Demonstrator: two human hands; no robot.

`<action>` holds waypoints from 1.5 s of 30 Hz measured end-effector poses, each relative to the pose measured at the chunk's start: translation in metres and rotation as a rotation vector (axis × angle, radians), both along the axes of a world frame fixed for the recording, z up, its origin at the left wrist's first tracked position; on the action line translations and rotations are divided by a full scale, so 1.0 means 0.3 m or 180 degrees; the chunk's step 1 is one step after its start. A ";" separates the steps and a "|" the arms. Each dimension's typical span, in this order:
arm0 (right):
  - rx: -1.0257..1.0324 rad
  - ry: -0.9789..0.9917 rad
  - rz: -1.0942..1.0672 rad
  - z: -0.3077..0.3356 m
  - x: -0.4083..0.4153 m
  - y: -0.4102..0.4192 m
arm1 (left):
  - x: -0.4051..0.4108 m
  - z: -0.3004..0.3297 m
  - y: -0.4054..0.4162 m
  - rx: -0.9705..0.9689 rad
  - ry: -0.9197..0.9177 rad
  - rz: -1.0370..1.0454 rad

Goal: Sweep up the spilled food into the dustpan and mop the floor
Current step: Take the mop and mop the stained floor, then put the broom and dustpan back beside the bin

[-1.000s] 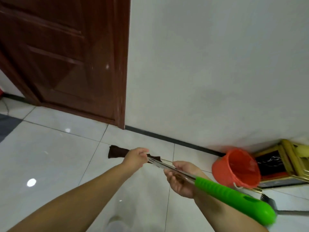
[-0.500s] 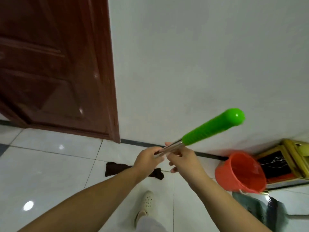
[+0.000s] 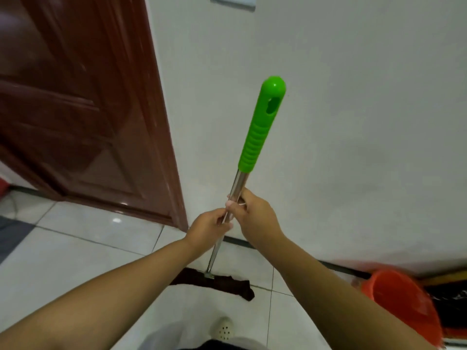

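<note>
Your white wall [image 3: 353, 122] fills most of the view, with the dark red-brown door [image 3: 75, 109] to its left and the pale tiled floor [image 3: 75, 261] below both. At the lower right, near the wall's dark skirting, the orange bucket [image 3: 401, 299] sits tilted with its open mouth toward you, blurred at its rim. You hold the mop [image 3: 238, 183] nearly upright in front of you, its long axis leaning a little to the right as it rises: the green ribbed grip [image 3: 262, 125] points up against the wall, and the steel shaft runs down and slightly left to the floor. There the dark brown mop cloth [image 3: 227, 284] lies flat on the tiles just short of the skirting, stretched sideways across a tile joint. Your right hand [image 3: 255, 213] is the higher one, fingers curled tight around the steel shaft just below the green grip, thumb pressed against the metal. Your left hand [image 3: 207, 228] sits just beneath and touching it, fingers likewise closed around the shaft. At the bottom edge, the toe of your pale perforated shoe [image 3: 223, 329] shows on the floor, near the cloth but apart from it
</note>
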State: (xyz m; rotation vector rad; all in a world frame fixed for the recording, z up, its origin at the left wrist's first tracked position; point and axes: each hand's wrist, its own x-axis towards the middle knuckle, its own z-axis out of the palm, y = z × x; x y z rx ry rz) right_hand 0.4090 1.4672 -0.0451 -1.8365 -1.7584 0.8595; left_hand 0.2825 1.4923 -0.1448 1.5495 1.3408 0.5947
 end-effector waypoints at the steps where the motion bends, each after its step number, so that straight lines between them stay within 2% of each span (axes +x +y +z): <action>1: 0.0045 -0.0003 0.0056 0.004 0.002 0.030 | 0.002 0.003 0.020 0.0022 -0.0037 0.0039; 5: 0.0178 -0.0025 0.0175 0.033 0.009 0.136 | 0.014 0.030 0.094 0.0121 -0.0188 0.0148; 15: 0.0693 -0.0129 0.0072 0.124 0.030 0.351 | 0.034 0.104 0.309 0.0409 -0.0098 0.0121; 20: 0.0477 0.0048 -0.0031 0.120 0.005 0.438 | 0.021 0.100 0.413 0.0215 -0.0078 0.0054; 26: -0.0063 -0.0003 -0.0173 0.002 -0.041 0.489 | -0.008 0.037 0.490 -0.0101 0.0286 -0.0280; 31: -0.0130 -0.0046 -0.0417 -0.026 -0.056 0.546 | -0.006 0.022 0.537 -0.0143 0.0073 -0.0179; 36: -0.0200 -0.0162 -0.0649 -0.031 -0.077 0.619 | -0.004 0.012 0.609 0.0068 0.0496 -0.0265; 41: -0.0234 -0.0073 -0.0896 -0.052 -0.091 0.650 | -0.027 -0.016 0.657 0.0435 0.0602 -0.0473; 45: -0.0288 0.0006 -0.1157 -0.086 -0.087 0.643 | -0.051 -0.048 0.657 0.0262 0.0350 -0.0149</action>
